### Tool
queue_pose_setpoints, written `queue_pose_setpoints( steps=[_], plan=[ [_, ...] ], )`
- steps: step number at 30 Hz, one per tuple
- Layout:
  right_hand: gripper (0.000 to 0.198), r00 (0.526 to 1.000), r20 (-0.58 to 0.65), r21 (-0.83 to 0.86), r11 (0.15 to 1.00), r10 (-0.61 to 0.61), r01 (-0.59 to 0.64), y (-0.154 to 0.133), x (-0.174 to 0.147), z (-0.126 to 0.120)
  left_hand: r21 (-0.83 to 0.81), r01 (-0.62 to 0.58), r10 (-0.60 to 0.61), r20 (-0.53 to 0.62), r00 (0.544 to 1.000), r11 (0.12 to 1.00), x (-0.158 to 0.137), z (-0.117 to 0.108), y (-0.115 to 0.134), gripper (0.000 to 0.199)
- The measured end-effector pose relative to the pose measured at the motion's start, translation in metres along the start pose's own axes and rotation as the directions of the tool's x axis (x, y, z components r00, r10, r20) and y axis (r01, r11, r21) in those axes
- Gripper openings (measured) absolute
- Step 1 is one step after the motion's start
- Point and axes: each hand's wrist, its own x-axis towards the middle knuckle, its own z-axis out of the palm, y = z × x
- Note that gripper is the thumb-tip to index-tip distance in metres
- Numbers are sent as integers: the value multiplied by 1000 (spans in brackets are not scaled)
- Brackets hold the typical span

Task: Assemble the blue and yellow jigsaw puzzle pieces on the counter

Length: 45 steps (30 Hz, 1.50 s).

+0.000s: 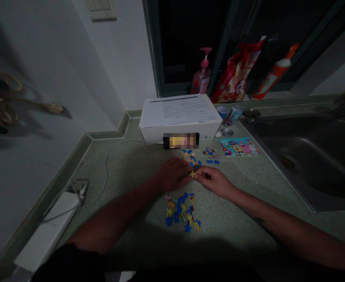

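Note:
My right hand (215, 181) pinches a small yellow jigsaw puzzle piece (193, 174) between thumb and fingertips, just above the counter. Beside it, my left hand (174, 175) reaches in from the left, back upward, its fingers stretched out and its fingertips close to that piece. Past both hands lies a cluster of puzzle pieces (190, 156), partly covered by the left fingers. A smaller group of pieces (210, 153) sits to its right. Nearer to me is a loose pile of blue and yellow pieces (182, 211). A colourful cartoon picture card (239, 147) lies flat at the right.
A white box (180, 132) with a printed sheet stands behind, a phone (167, 141) leaning on its front. Cans (233, 116) stand beside it. A metal sink (301, 156) borders the right. A cable (106, 162) crosses the left towards a white power strip (51, 231).

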Motion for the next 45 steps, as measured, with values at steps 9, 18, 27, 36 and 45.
queue_pose_setpoints(
  steps=[9,18,27,36,45],
  plan=[
    [17,999,-2,-73,996,-49,49,3,0,-1,-27,-27,27,5,1000,999,1,0,1,19],
    [20,999,-32,-51,998,-43,41,3,0,-1,-20,25,-24,52,998,999,2,1,0,19],
    [19,997,-54,-77,996,-53,48,5,0,-2,-26,0,0,-3,1000,1000,1,1,0,18],
    [19,984,-119,-181,977,-135,112,0,-1,-4,-40,15,-16,-29,999,999,1,0,-1,17],
    [26,974,-41,-389,902,-221,188,-8,-8,-6,-45,92,-89,80,993,995,3,1,1,17]
  ],
)
